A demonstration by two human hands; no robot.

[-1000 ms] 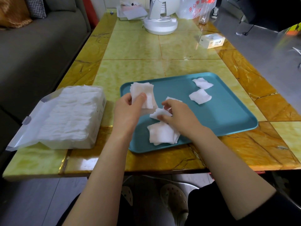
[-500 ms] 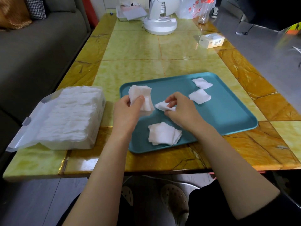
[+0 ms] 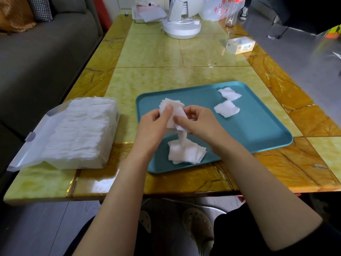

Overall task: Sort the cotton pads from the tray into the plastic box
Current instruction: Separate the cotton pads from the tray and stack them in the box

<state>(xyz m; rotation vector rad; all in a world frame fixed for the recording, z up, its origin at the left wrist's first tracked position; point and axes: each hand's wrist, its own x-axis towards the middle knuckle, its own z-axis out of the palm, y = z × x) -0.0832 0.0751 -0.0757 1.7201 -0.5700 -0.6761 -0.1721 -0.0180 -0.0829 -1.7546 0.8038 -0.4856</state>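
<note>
A teal tray (image 3: pixel 258 130) lies on the table in front of me. My left hand (image 3: pixel 153 126) holds a small stack of white cotton pads (image 3: pixel 170 105) above the tray's left part. My right hand (image 3: pixel 199 122) pinches one cotton pad (image 3: pixel 180 115) and holds it against that stack. Below my hands a loose pile of pads (image 3: pixel 186 152) rests at the tray's near edge. Two single pads (image 3: pixel 229 93) (image 3: pixel 226 109) lie at the tray's far right. The clear plastic box (image 3: pixel 77 132), its lid open to the left, stands left of the tray and is full of pads.
The yellow marble table (image 3: pixel 166 52) carries a white fan base (image 3: pixel 181 28), a small tissue box (image 3: pixel 239 45), a plastic bag and a clear bottle at the far end. A grey sofa (image 3: pixel 36 61) runs along the left side.
My right hand lifted one pad from the near pile and brought it left to the stack in my left hand. Both hands now meet above the tray.
</note>
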